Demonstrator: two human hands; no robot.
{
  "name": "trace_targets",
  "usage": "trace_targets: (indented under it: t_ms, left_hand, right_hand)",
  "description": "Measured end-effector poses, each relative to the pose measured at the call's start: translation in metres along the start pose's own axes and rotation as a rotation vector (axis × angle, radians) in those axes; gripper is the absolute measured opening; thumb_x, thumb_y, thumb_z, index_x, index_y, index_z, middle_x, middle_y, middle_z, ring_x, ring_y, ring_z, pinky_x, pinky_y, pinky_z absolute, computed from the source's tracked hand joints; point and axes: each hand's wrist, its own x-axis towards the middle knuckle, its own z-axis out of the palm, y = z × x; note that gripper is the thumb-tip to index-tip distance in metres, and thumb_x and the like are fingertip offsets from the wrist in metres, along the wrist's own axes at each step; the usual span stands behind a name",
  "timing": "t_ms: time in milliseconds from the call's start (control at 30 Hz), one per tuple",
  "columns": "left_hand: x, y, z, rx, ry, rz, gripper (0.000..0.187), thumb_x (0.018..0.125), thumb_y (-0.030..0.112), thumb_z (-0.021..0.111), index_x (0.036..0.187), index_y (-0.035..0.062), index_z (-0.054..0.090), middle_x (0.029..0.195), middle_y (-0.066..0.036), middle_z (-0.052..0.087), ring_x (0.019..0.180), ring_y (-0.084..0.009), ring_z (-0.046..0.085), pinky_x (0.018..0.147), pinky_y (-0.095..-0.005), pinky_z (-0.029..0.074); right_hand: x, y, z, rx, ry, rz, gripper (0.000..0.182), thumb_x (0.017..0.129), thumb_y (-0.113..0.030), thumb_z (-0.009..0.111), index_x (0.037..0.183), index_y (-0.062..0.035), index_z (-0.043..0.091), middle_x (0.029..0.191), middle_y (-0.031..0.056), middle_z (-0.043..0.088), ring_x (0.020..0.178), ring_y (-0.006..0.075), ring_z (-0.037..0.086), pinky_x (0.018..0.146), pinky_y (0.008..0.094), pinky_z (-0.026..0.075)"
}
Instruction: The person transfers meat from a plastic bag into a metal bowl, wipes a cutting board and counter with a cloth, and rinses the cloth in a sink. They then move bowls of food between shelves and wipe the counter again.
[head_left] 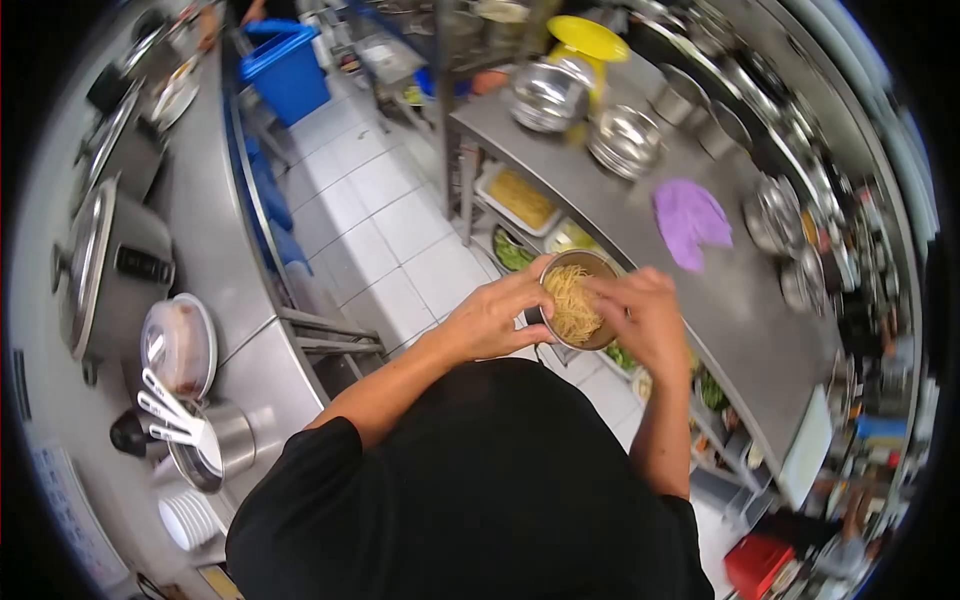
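Observation:
My left hand (505, 312) is wrapped round a round metal pot (603, 265), its thumb on the near side and its fingers at the rim. Thin yellow noodles (570, 300) fill the inside of the pot, which is tilted so that its mouth faces me. My right hand (645, 318) reaches over the right rim with its fingers drawn together on the noodles. Motion smears those fingertips, and the strands between them are hard to make out. Both hands hold the pot in front of my chest, beside the steel counter (640, 225).
Metal bowls (625, 140), a yellow container (590, 40) and a purple cloth (692, 222) lie on the right counter. Below it is a tray of noodles (520, 198). Left, a large cooker (125, 265) and a pot with white-handled utensils (235, 440) stand on another counter. A blue bin (290, 75) stands ahead.

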Motion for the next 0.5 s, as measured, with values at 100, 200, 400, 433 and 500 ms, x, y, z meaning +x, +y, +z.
trace_targets:
  t_ms: [100, 200, 400, 433, 500]
  left_hand:
    - [-0.007, -0.034, -0.058, 0.095, 0.117, -0.033, 0.035, 0.071, 0.022, 0.082, 0.093, 0.0127, 0.056, 0.143, -0.021, 0.044, 0.113, -0.0364, 0.058, 0.090, -0.0385, 0.050]
    - [-0.014, -0.055, -0.113, 0.199, 0.189, -0.119, 0.036, 0.071, 0.023, 0.082, 0.093, 0.0129, 0.056, 0.142, -0.022, 0.045, 0.116, -0.0359, 0.057, 0.090, -0.0383, 0.050]
    - [-0.034, -0.087, -0.211, 0.358, 0.323, -0.307, 0.035, 0.070, 0.023, 0.083, 0.093, 0.0108, 0.059, 0.140, -0.024, 0.046, 0.126, -0.0365, 0.050, 0.098, -0.0384, 0.047]
    - [-0.037, -0.091, -0.221, 0.376, 0.370, -0.331, 0.035, 0.069, 0.022, 0.083, 0.093, 0.0103, 0.060, 0.139, -0.024, 0.047, 0.126, -0.0371, 0.050, 0.099, -0.0385, 0.046]
    - [-0.041, -0.102, -0.238, 0.305, 0.467, -0.415, 0.033, 0.069, 0.017, 0.083, 0.091, 0.0081, 0.060, 0.138, -0.024, 0.049, 0.128, -0.0355, 0.050, 0.099, -0.0378, 0.047]
  right_hand:
    - [0.053, 0.055, 0.006, 0.091, 0.138, 0.334, 0.019, 0.084, -0.017, 0.065, 0.099, -0.0066, 0.072, 0.106, 0.0149, 0.067, 0.099, 0.0316, 0.058, 0.091, 0.0397, 0.042]
    - [0.081, 0.182, 0.030, -0.154, 0.364, 0.331, 0.028, 0.087, -0.017, 0.061, 0.110, -0.0021, 0.067, 0.115, 0.0188, 0.064, 0.110, 0.0346, 0.058, 0.099, 0.0379, 0.041]
    - [0.035, 0.334, 0.115, -0.441, 0.202, 0.757, 0.039, 0.087, -0.030, 0.060, 0.112, -0.0003, 0.066, 0.109, 0.0241, 0.065, 0.101, 0.0416, 0.060, 0.090, 0.0438, 0.047]
    - [0.039, 0.317, 0.111, -0.357, 0.197, 0.855, 0.040, 0.088, -0.030, 0.060, 0.113, -0.0001, 0.065, 0.111, 0.0245, 0.065, 0.105, 0.0421, 0.060, 0.092, 0.0443, 0.047]
    - [0.051, 0.290, 0.098, -0.384, 0.057, 0.992, 0.038, 0.084, -0.032, 0.064, 0.108, -0.0028, 0.068, 0.114, 0.0223, 0.064, 0.110, 0.0408, 0.057, 0.093, 0.0461, 0.045]
